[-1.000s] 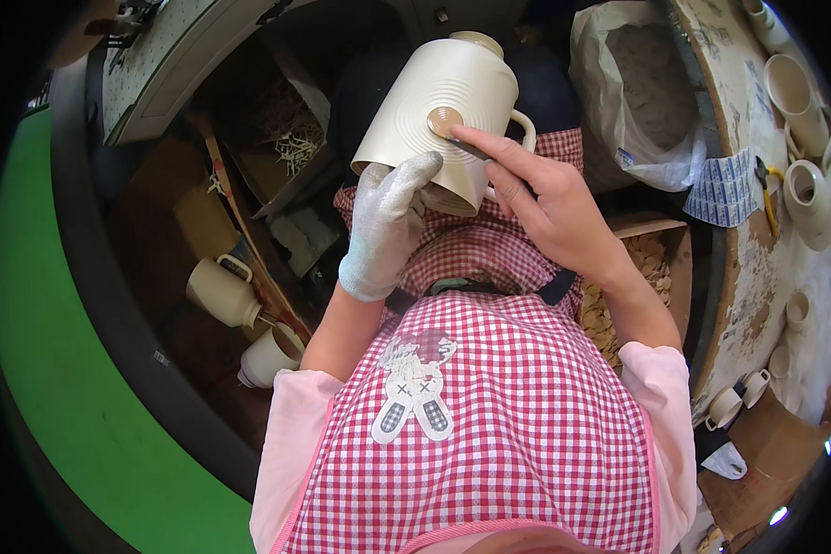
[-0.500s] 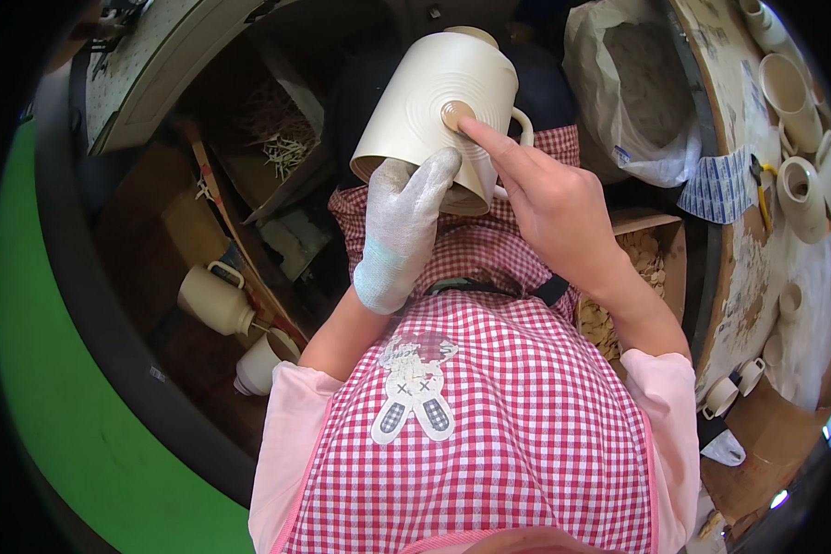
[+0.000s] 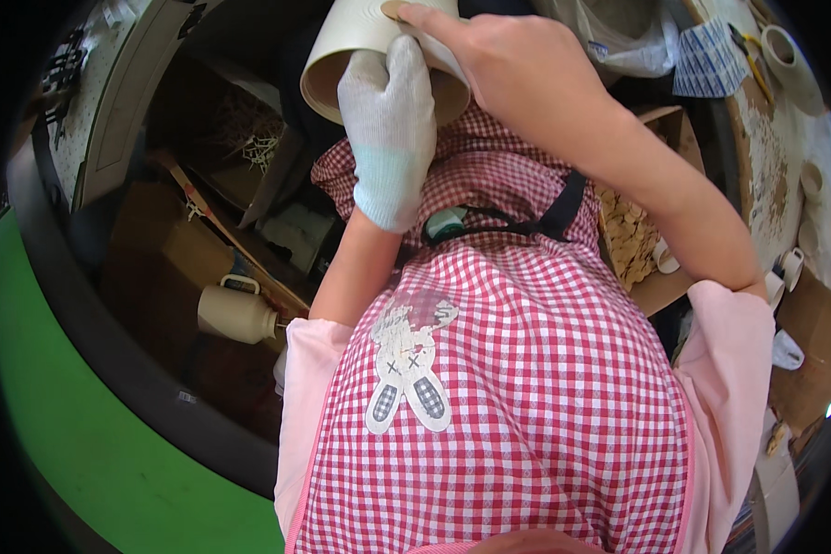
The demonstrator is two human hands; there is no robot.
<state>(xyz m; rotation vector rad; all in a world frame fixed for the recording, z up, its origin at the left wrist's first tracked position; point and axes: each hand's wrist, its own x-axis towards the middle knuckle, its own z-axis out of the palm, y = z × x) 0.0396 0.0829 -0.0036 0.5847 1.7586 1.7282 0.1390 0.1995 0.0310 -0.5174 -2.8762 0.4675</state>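
Note:
A cream hollow jug body (image 3: 355, 32) lies tilted at the top of the view, its open end facing me and its far part cut off by the frame edge. My left hand (image 3: 388, 102), in a whitish knit glove, is closed on its rim, fingers inside and thumb outside. My bare right hand (image 3: 517, 65) reaches over from the right. Its index finger is stretched out, the tip on a small round tan disc (image 3: 394, 9) on the jug's ringed side. The other right fingers are mostly hidden. The right hand appears to press rather than grasp.
A box of tan discs (image 3: 632, 240) stands at my right, beside a worn workbench (image 3: 757, 157) with yellow-handled pliers (image 3: 755, 69), a blue-white patterned sheet (image 3: 711, 60) and a cream cylinder (image 3: 789, 65). Another cream jug (image 3: 235, 314) lies at lower left, near cardboard boxes (image 3: 185, 231).
The view has shifted, so the jug and both hands appear higher, the jug partly out of frame. The right index finger stays on the disc, and the left hand keeps its hold.

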